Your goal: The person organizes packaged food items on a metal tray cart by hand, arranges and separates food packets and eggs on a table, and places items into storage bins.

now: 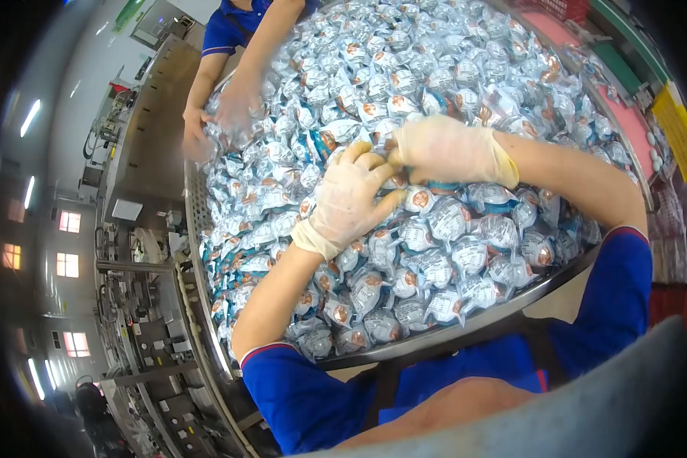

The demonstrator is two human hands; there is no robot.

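Your left hand's fingers bend over the packets, thumb apart; your right hand's curl just beside them. Whether either grips a packet, I can't tell. Packets fill the tray around both; a co-worker reaches in at far left.

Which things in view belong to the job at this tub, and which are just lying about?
Part of the job, it seems:
- gloved left hand and gloved right hand, both on the packets
- clear wrapped packets
- metal-rimmed tub holding them

Apparently just around:
- red basket
- yellow item, far right
- steel bench, left
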